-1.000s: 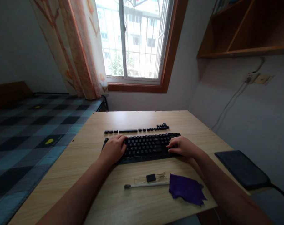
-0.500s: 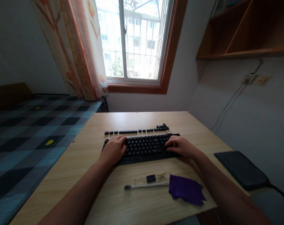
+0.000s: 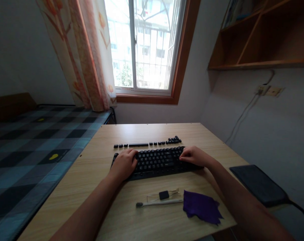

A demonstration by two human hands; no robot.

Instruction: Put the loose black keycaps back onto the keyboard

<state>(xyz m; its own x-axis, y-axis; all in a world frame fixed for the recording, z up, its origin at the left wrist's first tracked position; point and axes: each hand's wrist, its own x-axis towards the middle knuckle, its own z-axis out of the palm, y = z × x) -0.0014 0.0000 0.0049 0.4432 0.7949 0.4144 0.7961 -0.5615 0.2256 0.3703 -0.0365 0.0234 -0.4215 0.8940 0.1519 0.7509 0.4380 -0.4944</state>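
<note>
A black keyboard [image 3: 157,162] lies on the wooden desk, some keys gone from its front row. My left hand [image 3: 125,163] lies over its left end, fingers curled down onto it and gripping it. Over the right part of the keyboard, my right hand [image 3: 193,156] has thumb and fingers brought together in a pinch; whatever is between them is hidden. Behind the keyboard, loose black keycaps stand in a row, among them a long space bar [image 3: 138,145], with a small cluster of keycaps [image 3: 174,140] at the right end.
Near the desk's front lie a toothbrush [image 3: 159,202], a wire keycap puller with a dark block [image 3: 164,195] and a purple cloth [image 3: 201,207]. A dark flat pouch [image 3: 259,185] rests at the right edge. A checked bed [image 3: 41,147] adjoins the desk's left.
My right thumb and fingers have closed from slightly apart into a pinch. My left hand keeps its place on the keyboard. The whole view has shifted a little.
</note>
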